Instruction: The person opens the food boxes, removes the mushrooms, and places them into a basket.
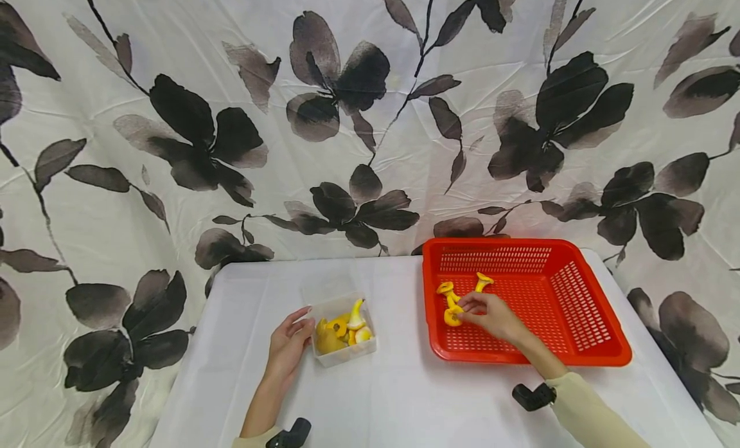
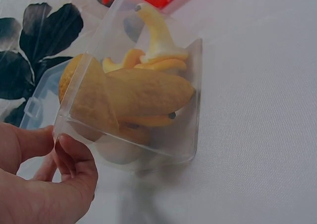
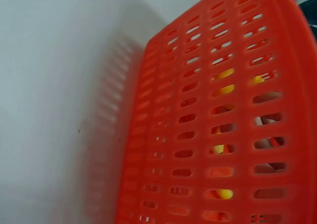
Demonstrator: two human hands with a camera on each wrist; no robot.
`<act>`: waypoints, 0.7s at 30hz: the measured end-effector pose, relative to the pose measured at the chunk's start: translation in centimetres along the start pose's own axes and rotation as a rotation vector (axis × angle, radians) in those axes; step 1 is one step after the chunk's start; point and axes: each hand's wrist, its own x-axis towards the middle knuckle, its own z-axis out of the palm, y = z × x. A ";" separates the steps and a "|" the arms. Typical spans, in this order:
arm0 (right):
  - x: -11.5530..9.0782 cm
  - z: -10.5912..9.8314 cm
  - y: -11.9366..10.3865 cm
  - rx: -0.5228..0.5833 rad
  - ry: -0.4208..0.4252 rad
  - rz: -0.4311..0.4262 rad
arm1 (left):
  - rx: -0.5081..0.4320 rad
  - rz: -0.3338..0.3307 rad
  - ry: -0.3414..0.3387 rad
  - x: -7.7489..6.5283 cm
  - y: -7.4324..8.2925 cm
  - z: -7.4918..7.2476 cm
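My left hand point(image 1: 287, 345) pinches the near-left rim of a small clear plastic box point(image 1: 347, 357) between thumb and forefinger. In the left wrist view, the box point(image 2: 183, 152) holds several yellow pieces, among them a large brownish-yellow one point(image 2: 143, 90) and a yellow-and-white mushroom point(image 2: 161, 35). Over at the right, my right hand point(image 1: 491, 316) reaches into a red plastic basket point(image 1: 532, 357), its fingertips pinching a yellow mushroom point(image 1: 453, 316). Beside it in the basket lie two more yellow mushrooms, one point(image 1: 446, 288) at the left and another point(image 1: 483, 281) farther back. The basket's wall mostly hides this hand in the right wrist view.
A white cloth covers the table point(image 1: 399, 396). Behind the box lies a clear, flat lid-like piece point(image 1: 329, 281), attached or resting there. A floral curtain point(image 1: 358, 114) hangs behind the table. The basket's raised slotted wall point(image 3: 198, 120) surrounds the right hand's area.
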 end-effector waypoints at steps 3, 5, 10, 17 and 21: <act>0.1 0.1 0.5 -0.039 -0.039 -0.010 | -0.004 0.002 -0.002 0.0 0.0 0.1; 0.2 0.1 0.8 -0.057 -0.065 -0.031 | -0.003 0.004 -0.002 0.0 0.0 0.2; 0.3 0.2 1.2 -0.079 -0.114 -0.068 | 0.006 0.007 -0.002 0.0 0.0 0.3; 0.8 0.1 0.3 -0.125 -0.054 -0.114 | 0.000 0.004 0.000 0.0 0.2 0.4; 1.2 0.4 -1.3 -0.153 -0.010 -0.163 | -0.005 -0.002 0.007 0.0 0.1 0.1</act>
